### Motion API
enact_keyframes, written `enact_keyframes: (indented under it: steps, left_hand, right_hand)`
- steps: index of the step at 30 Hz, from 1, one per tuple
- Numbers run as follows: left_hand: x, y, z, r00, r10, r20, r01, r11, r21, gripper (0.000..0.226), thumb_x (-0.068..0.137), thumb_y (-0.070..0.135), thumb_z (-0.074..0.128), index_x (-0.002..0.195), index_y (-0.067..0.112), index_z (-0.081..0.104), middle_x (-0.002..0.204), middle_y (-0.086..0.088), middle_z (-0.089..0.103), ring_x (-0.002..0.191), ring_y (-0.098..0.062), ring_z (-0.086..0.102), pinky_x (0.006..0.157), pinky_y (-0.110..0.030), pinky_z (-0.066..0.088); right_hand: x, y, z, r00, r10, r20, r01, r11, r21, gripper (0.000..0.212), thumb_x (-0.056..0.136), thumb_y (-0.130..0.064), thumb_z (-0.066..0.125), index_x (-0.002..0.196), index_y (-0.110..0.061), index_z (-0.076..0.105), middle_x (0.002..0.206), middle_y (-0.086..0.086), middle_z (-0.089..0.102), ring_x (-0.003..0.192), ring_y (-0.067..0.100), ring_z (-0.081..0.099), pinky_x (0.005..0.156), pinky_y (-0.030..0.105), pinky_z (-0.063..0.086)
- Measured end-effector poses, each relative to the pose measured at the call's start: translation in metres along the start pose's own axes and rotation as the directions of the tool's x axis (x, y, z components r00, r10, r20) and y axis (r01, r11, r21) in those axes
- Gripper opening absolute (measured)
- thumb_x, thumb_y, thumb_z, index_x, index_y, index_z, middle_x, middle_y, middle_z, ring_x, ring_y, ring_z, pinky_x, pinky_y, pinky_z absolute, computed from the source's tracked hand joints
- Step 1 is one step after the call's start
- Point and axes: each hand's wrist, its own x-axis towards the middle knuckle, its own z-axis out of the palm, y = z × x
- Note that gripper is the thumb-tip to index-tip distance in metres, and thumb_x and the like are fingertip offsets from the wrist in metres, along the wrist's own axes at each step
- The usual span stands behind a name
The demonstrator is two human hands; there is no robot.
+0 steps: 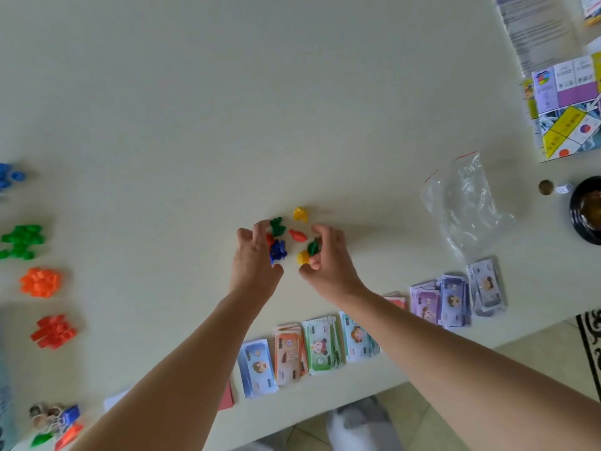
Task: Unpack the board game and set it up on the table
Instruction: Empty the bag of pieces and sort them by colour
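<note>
Left hand (255,260) and right hand (329,260) side by side, fingers curled, pinching

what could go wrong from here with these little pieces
The right hand pinches a green piece beside a yellow piece; either may slip away. Loose pieces by the left hand may scatter. Both forearms pass close by the banknote stacks near the table edge and could sweep them off.

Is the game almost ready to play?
Partly. Done: money stacks lined up, coloured piles sorted, bag empty. In hand: left hand and right hand grip loose pawns. Left, probably: placing pawns on the board, off to the side.
</note>
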Motion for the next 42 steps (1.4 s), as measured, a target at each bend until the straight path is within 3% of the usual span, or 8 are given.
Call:
enact_keyframes:
  steps: [6, 11, 14, 16, 18, 22, 30, 42]
  left_hand:
    - [-0.001, -0.002, -0.004, 0.997, 0.024, -0.068, -0.019, 0.997, 0.070, 0.084, 0.075, -0.006, 0.067, 0.146, 0.019, 0.028, 0.128, -0.013, 0.031, 0.085, -0.024, 0.051, 0.075, -0.022, 0.040]
    - [0.008, 0.006, -0.003, 0.994, 0.107, -0.015, -0.105, 0.990, 0.091, 0.081, 0.079, -0.004, 0.063, 0.147, 0.024, 0.028, 0.124, -0.013, 0.034, 0.093, -0.031, 0.059, 0.078, -0.030, 0.050]
    - [0.013, 0.008, -0.003, 0.994, 0.099, -0.045, -0.096, 0.993, 0.066, 0.067, 0.082, -0.001, 0.061, 0.139, 0.023, 0.038, 0.118, -0.012, 0.037, 0.088, -0.031, 0.058, 0.072, -0.023, 0.043]
    - [0.012, 0.006, -0.001, 0.994, 0.093, -0.057, -0.090, 0.994, 0.055, 0.061, 0.082, 0.000, 0.061, 0.136, 0.021, 0.042, 0.117, -0.011, 0.038, 0.087, -0.030, 0.057, 0.072, -0.022, 0.041]
    - [0.010, 0.004, 0.000, 0.993, 0.094, -0.071, -0.091, 0.995, 0.038, 0.057, 0.082, 0.000, 0.062, 0.133, 0.018, 0.045, 0.117, -0.012, 0.039, 0.088, -0.031, 0.056, 0.072, -0.024, 0.041]
    - [0.003, -0.003, 0.003, 0.991, 0.088, -0.103, -0.089, 0.996, -0.008, 0.050, 0.081, 0.003, 0.065, 0.127, 0.015, 0.051, 0.116, -0.011, 0.042, 0.087, -0.030, 0.058, 0.075, -0.028, 0.045]
    - [-0.026, -0.047, 0.004, 0.985, 0.039, -0.165, -0.051, 0.996, -0.072, 0.046, 0.081, 0.004, 0.067, 0.124, 0.012, 0.053, 0.116, -0.012, 0.045, 0.090, -0.030, 0.058, 0.079, -0.030, 0.047]
    - [-0.092, -0.182, -0.027, 0.941, -0.212, -0.266, 0.156, 0.964, -0.214, 0.043, 0.079, 0.003, 0.067, 0.120, 0.011, 0.056, 0.111, -0.013, 0.046, 0.087, -0.034, 0.058, 0.076, -0.037, 0.047]
  right_hand:
    - [0.003, 0.007, -0.010, 0.999, 0.009, -0.035, -0.015, 0.986, -0.164, 0.090, 0.074, -0.002, 0.072, 0.147, -0.015, 0.021, 0.133, 0.008, 0.029, 0.086, 0.025, 0.057, 0.073, 0.027, 0.044]
    - [0.017, -0.001, -0.001, 0.991, -0.133, 0.027, 0.135, 0.953, -0.273, 0.104, 0.075, -0.005, 0.074, 0.153, -0.018, 0.005, 0.128, 0.011, 0.032, 0.095, 0.024, 0.057, 0.072, 0.026, 0.048]
    - [0.032, -0.010, 0.005, 0.978, -0.196, 0.071, 0.208, 0.913, -0.350, 0.097, 0.078, -0.014, 0.074, 0.152, -0.016, 0.012, 0.129, 0.014, 0.035, 0.099, 0.028, 0.058, 0.077, 0.032, 0.048]
    - [0.035, -0.013, 0.007, 0.966, -0.238, 0.099, 0.258, 0.896, -0.361, 0.082, 0.077, -0.013, 0.073, 0.146, -0.016, 0.028, 0.126, 0.012, 0.039, 0.099, 0.029, 0.059, 0.079, 0.031, 0.048]
    - [0.034, -0.013, 0.009, 0.950, -0.293, 0.104, 0.311, 0.880, -0.360, 0.065, 0.077, -0.011, 0.072, 0.135, -0.015, 0.042, 0.119, 0.011, 0.043, 0.094, 0.029, 0.059, 0.076, 0.030, 0.047]
    - [0.030, -0.013, 0.017, 0.942, -0.322, 0.093, 0.334, 0.870, -0.364, 0.046, 0.077, -0.003, 0.068, 0.121, -0.009, 0.053, 0.109, 0.011, 0.047, 0.082, 0.030, 0.058, 0.068, 0.027, 0.040]
    - [0.009, -0.025, 0.057, 0.926, -0.352, 0.136, 0.377, 0.853, -0.362, 0.039, 0.079, -0.003, 0.068, 0.116, -0.008, 0.056, 0.108, 0.011, 0.051, 0.084, 0.031, 0.060, 0.073, 0.038, 0.051]
    - [-0.032, -0.099, 0.182, 0.847, -0.326, 0.419, 0.499, 0.757, -0.421, 0.043, 0.084, -0.007, 0.064, 0.123, -0.012, 0.049, 0.113, 0.013, 0.045, 0.085, 0.037, 0.060, 0.076, 0.044, 0.050]
